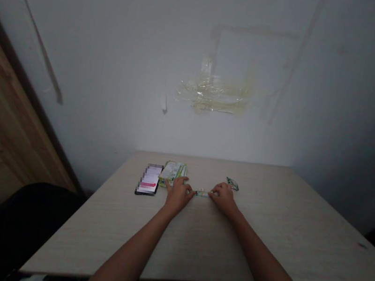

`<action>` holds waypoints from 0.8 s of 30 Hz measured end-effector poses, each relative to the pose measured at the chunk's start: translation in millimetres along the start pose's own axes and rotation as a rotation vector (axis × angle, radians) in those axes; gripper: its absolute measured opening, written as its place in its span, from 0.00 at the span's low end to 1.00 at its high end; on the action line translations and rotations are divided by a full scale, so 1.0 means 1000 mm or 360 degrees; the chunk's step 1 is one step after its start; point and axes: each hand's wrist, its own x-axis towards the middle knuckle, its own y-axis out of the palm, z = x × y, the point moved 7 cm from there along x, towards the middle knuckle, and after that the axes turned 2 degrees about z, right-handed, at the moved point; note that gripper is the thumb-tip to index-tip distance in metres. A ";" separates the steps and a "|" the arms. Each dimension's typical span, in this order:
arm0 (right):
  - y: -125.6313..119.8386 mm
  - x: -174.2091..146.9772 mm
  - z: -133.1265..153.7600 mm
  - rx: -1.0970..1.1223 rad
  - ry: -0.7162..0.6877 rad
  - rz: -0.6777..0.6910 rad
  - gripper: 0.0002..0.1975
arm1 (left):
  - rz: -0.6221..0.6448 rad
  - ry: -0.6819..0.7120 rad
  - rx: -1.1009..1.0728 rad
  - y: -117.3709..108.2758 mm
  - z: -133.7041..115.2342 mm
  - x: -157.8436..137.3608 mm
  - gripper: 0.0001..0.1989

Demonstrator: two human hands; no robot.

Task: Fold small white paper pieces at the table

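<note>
Pale surface (205, 252) meets a grey wall (123, 54). Stretched forward and angled inward, the left hand (177, 196) and right hand (223, 197) pinch opposite ends of a narrow printed strip (202, 193).

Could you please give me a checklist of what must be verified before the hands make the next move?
1. Left hand at the narrow strip's left end: ok, fingertips there.
2. Right hand at its right end: ok, fingertips there.
3. Grip firm at both ends: cannot tell, too small.
4. Left hand not touching the larger packet: cannot tell, they overlap in view.
5. Phone apart from the strip: ok.
6. Small packet not between the hands: ok, it lies beyond the right one.
</note>
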 end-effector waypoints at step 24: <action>0.006 0.001 -0.002 -0.0004 0.0013 -0.0126 0.06 | 0.0298 0.0387 -0.0085 0.006 -0.019 -0.001 0.17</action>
